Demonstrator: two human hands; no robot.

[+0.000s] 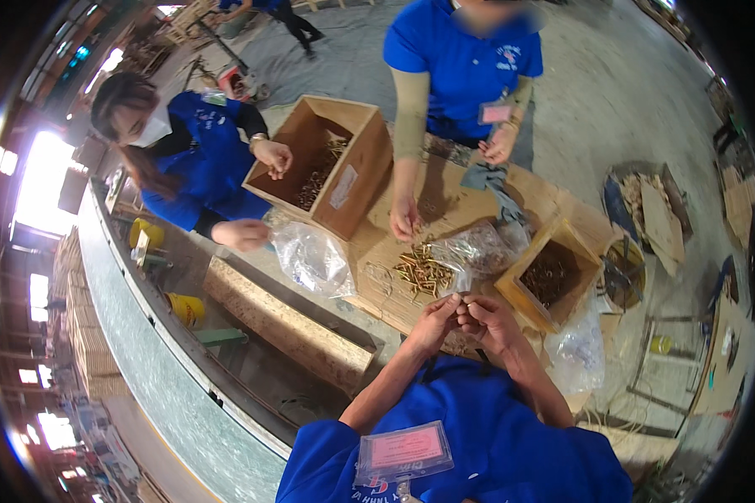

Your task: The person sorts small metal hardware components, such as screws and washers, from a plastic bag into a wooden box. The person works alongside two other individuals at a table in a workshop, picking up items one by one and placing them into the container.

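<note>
My left hand (437, 324) and my right hand (488, 321) meet at the near edge of the table, fingers pinched together. Whatever small piece they hold between the fingertips is too small to make out. Just beyond them lies a loose heap of brass-coloured screws (424, 272) on a cardboard-covered tabletop (377, 306). A clear plastic bag (478, 249) rests beside the heap, and to the right of my hands stands a small wooden box (554, 281) with dark small hardware inside.
Across the table a co-worker's hand (405, 220) reaches down near the screws. Another co-worker at the left has a hand (273, 158) over a large wooden box (344, 172) of hardware. More clear bags (313, 260) lie about. A long board (285, 323) sits at the left.
</note>
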